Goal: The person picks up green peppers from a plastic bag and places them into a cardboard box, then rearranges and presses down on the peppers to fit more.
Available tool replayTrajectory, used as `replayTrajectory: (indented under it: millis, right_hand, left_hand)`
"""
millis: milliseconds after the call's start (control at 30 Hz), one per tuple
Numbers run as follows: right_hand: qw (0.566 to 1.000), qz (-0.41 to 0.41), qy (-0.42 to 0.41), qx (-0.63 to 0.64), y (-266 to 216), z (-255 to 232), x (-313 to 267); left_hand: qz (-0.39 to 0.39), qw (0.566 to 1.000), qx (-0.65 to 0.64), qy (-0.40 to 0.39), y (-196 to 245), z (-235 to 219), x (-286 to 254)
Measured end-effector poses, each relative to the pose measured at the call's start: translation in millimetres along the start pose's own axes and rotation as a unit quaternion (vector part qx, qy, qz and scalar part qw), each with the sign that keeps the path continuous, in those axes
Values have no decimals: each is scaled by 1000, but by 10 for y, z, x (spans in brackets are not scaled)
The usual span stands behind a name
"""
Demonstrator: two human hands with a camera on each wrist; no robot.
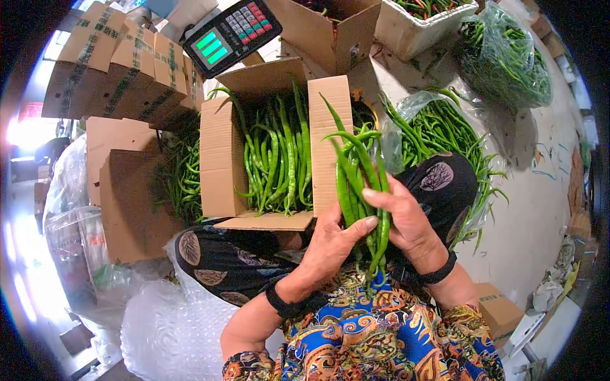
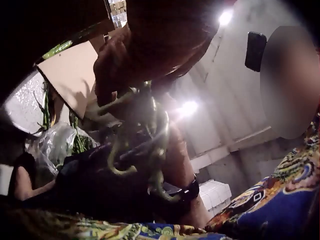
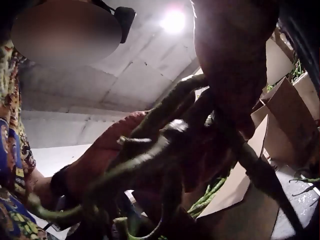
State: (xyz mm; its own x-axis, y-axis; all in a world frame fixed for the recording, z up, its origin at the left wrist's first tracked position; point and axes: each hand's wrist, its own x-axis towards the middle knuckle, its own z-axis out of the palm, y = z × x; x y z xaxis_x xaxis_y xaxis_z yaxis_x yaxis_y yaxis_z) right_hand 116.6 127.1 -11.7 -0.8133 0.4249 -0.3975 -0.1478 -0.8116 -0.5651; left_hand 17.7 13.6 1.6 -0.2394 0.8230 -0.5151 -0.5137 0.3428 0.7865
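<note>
2 hands (image 1: 372,232) grip a pepper bunch (image 1: 359,178) — stems hidden behind fingers.

Black wristbands (image 1: 289,306), seemingly paisley-patterned blue dress (image 1: 375,336)

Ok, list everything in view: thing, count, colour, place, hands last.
bunch of peppers: one bunch, green, long, held upright between both hands at centre
open carton: one, brown cardboard, full of green peppers, just beyond the hands
side carton: one, brown, left of the open carton, peppers showing beside it
folded cartons: a stack, brown with green print, top left
scale: one, black with green display, top centre
plastic bags of peppers: at least two, clear, green contents, right side
white tub: one, holding peppers, top right
left hand: one, black wrist strap, grip round the bunch's lower part
right hand: one, black wrist strap, grip round the bunch
</note>
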Motion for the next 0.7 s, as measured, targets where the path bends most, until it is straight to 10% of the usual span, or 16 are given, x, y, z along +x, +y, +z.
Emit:
replayTrajectory:
  millis: [233, 533, 700]
  right_hand:
    - [998, -6, 46, -53, -8, 95, -98]
    - [972, -101, 42, -206, 11, 193, -209]
    - [968, -15, 27, -250, -119, 212, -213]
  left_hand:
    - [-9, 997, -77, -7, -80, 43, 10]
    - [118, 980, 150, -52, -62, -20, -57]
    - [80, 985, 119, -91, -116, -109, -110]
